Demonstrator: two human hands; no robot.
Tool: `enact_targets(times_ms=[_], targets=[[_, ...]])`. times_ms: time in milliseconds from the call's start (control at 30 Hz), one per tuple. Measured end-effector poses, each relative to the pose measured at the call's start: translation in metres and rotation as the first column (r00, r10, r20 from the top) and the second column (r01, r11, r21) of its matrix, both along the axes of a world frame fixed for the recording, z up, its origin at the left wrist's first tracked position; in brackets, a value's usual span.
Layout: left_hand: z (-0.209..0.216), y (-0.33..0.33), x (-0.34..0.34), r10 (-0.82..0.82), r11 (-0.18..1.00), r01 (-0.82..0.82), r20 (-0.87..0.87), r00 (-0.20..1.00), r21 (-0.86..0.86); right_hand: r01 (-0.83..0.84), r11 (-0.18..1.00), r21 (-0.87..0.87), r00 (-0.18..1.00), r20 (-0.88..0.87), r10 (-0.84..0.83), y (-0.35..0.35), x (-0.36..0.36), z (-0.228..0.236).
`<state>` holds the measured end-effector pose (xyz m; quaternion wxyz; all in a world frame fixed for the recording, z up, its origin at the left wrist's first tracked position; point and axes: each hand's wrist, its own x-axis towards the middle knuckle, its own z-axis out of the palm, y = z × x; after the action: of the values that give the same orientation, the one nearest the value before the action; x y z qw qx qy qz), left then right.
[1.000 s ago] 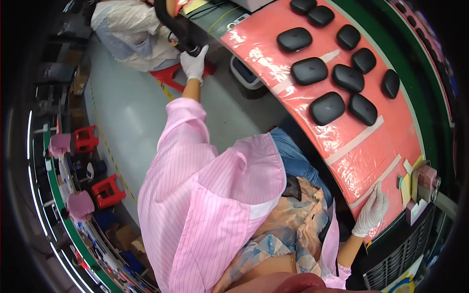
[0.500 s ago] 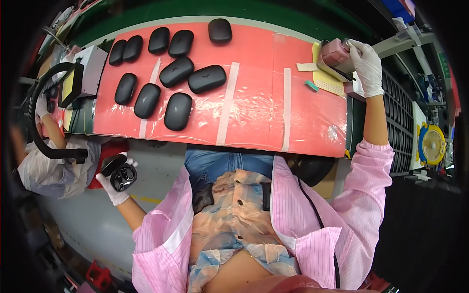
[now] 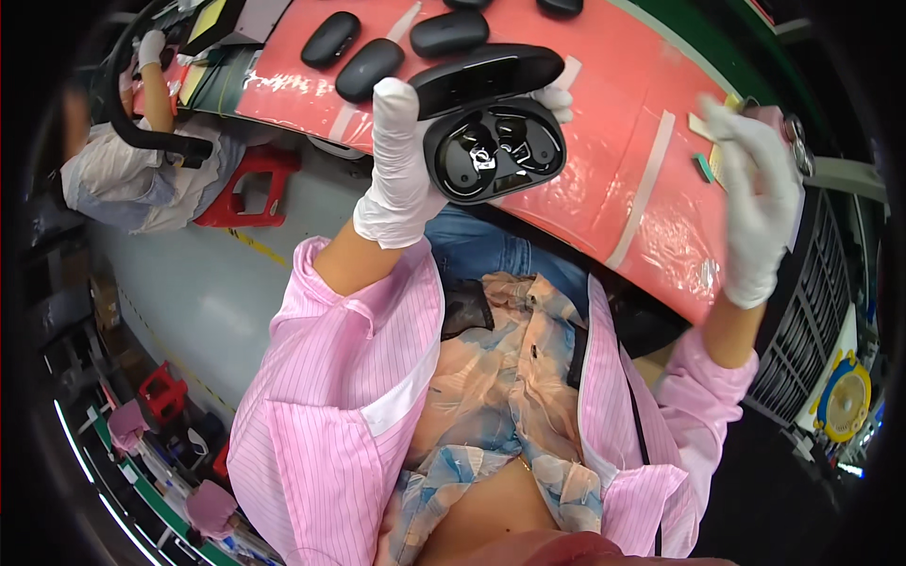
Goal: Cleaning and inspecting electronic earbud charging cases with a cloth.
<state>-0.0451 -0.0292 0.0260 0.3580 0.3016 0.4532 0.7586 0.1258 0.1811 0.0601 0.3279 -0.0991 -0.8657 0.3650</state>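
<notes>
In front of me my left hand (image 3: 394,174), in a white glove, holds an open black earbud case (image 3: 442,162). Its glossy lid (image 3: 505,74) is tilted back, and two shiny dark earbuds (image 3: 479,156) sit in the hollows. The thumb lies along the case's left side; white fingertips show behind the lid at the right. My right hand (image 3: 758,203), also gloved, is raised over the table's right end, beside a pinkish bottle (image 3: 766,118) with a metal top. Motion smears its fingers, so whether they hold anything is unclear.
Several closed black cases (image 3: 370,71) lie on the red table mat (image 3: 604,179). A small green block (image 3: 703,168) lies near the bottle. Black racks of trays (image 3: 812,311) stand at the right. On the left, another person (image 3: 142,179) works near a red stool (image 3: 250,189) and a black hose (image 3: 123,113).
My left hand has brought the open earbud case up from low on the left to in front of me. My right hand has come off the bottle's top. The whole view has turned.
</notes>
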Motion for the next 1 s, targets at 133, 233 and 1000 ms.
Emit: enact_targets(times_ms=[133,233,1000], targets=[[0.006,0.001,0.012,-0.184,0.980,0.141,0.362,0.914,0.140,-0.230,0.949,0.217,0.971,0.110,0.210,-0.075,-0.019,0.002],[0.004,0.015,0.018,0.040,0.996,-0.040,-0.004,0.999,-0.082,-0.261,0.938,0.229,0.956,0.196,0.218,-0.065,-0.009,-0.006],[-0.033,0.032,0.024,-0.321,0.943,0.294,0.196,0.926,0.156,0.101,0.985,-0.138,0.994,-0.016,-0.104,-0.075,0.028,-0.046]])
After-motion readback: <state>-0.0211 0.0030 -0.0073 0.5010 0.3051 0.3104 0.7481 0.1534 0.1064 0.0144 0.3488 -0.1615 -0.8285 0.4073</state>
